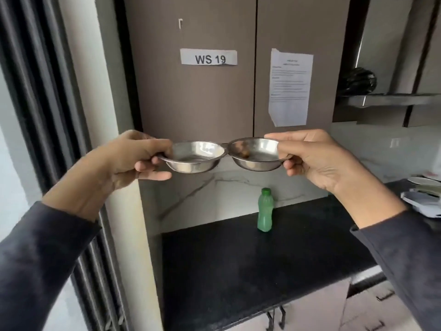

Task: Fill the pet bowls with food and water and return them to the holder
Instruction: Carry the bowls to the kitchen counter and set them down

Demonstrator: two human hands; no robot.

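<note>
Steel bowls [194, 157], shiny, shallow, brown bits in the right one.

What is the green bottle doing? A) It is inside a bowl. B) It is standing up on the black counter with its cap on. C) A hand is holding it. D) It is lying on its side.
B: the green bottle stands upright on the black counter, capped, while the left hand and right hand each hold a steel bowl above it.

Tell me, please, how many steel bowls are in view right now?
2. The left bowl is held in the left hand, the right bowl in the right hand, rims touching above the counter.
</note>
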